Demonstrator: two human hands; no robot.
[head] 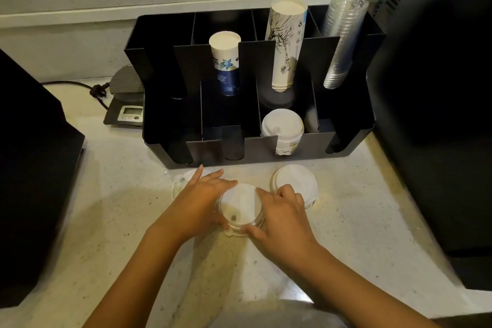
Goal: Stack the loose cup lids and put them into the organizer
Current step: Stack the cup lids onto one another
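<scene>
A small stack of white cup lids (239,208) rests on the counter in front of the black organizer (255,149). My left hand (198,202) grips its left side and my right hand (282,214) grips its right side. Another loose white lid (295,181) lies just right of the stack, partly under my right fingers. A clear flat lid (181,181) lies on the left, mostly hidden by my left hand. A pile of white lids (282,126) sits in the organizer's front third compartment.
The organizer also holds a blue-printed paper cup stack (225,61), a tall white cup stack (286,40) and clear plastic cups (343,34). A small digital scale (127,112) with a cable stands at its left. Dark machines flank the counter at left (34,168) and right (439,114).
</scene>
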